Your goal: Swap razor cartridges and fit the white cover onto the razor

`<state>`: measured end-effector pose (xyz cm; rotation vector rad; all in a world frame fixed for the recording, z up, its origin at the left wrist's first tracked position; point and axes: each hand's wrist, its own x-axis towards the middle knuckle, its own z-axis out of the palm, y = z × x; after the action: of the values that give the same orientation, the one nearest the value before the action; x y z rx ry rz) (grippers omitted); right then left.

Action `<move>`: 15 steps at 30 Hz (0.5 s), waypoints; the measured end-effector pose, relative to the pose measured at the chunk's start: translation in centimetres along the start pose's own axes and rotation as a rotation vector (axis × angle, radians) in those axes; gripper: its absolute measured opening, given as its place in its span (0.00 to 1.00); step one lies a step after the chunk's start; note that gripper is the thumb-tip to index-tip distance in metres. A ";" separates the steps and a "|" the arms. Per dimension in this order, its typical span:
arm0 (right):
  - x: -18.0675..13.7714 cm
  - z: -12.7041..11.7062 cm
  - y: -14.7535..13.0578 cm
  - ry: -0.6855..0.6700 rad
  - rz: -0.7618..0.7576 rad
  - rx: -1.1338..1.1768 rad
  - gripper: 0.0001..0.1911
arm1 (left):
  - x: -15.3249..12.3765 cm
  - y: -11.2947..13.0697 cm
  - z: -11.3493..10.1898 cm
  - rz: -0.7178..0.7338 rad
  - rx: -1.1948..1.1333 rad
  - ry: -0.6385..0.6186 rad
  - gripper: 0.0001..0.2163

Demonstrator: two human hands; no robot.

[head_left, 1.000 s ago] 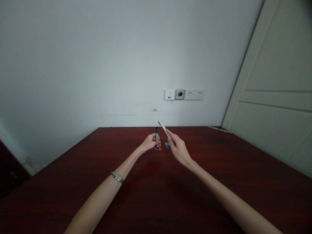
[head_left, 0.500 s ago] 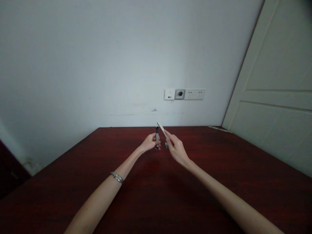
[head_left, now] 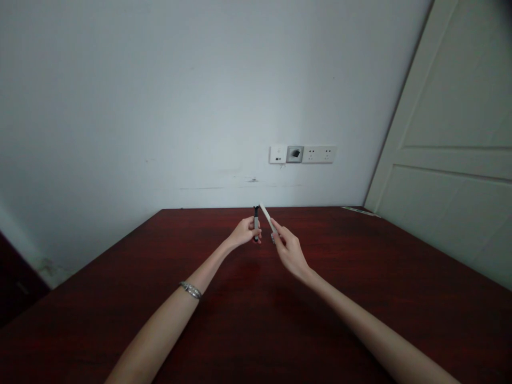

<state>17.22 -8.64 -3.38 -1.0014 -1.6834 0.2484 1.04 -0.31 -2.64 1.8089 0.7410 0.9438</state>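
My left hand [head_left: 244, 232] is closed around a slim grey and black handle [head_left: 256, 226], held upright. Its black top end looks forked, like a razor handle, but it is too small to be sure. My right hand [head_left: 290, 250] pinches a thin white stick [head_left: 265, 214], which slants up to the left. The stick's tip is close beside the top of the handle; whether they touch I cannot tell. A small black and white item [head_left: 272, 238] lies just by my right fingertips, mostly hidden by them.
A dark red wooden table [head_left: 248, 330] reaches to the white wall [head_left: 200, 106]. Wall sockets [head_left: 319, 154] sit above its back edge. A pale panelled door or cabinet [head_left: 452, 160] stands at the right, with a thin strip [head_left: 360, 212] at the table's back right corner.
The white stick's tip has dropped slightly and the stick stands a little steeper. Both hands have shifted only slightly, and my right fingers now cover more of the small item.
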 end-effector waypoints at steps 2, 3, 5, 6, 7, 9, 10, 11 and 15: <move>-0.3 -0.2 0.0 0.002 0.004 -0.001 0.22 | 0.0 0.2 -0.1 -0.008 0.004 0.009 0.06; -0.3 -0.3 -0.2 0.011 0.000 -0.001 0.22 | 0.0 0.3 -0.1 -0.015 0.004 0.013 0.05; 0.1 -0.6 -0.7 0.037 -0.014 0.002 0.23 | 0.0 0.3 0.0 -0.024 -0.002 0.016 0.06; 0.5 -0.8 -0.9 0.050 -0.023 0.003 0.24 | 0.0 0.3 0.1 -0.027 -0.006 0.014 0.06; 0.8 -0.8 -1.1 0.060 -0.031 0.003 0.24 | 0.0 0.3 0.2 -0.030 -0.010 0.012 0.06; 1.2 -0.7 -1.4 0.060 -0.038 -0.002 0.24 | 0.0 0.2 0.4 -0.031 -0.017 0.010 0.06; 1.1 -0.5 -1.4 0.048 -0.038 -0.007 0.24 | 0.1 0.2 0.4 -0.027 -0.022 0.010 0.07; 0.9 -0.3 -1.4 0.031 -0.038 -0.010 0.23 | 0.1 0.1 0.5 -0.022 -0.028 0.012 0.07; -0.7 0.3 -1.1 -0.024 -0.045 -0.013 0.23 | 0.3 -0.1 0.5 0.007 -0.024 0.017 0.07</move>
<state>16.51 -9.70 -3.29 -0.9726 -1.7300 0.2206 1.65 -0.24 -2.81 1.7854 0.7317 0.9697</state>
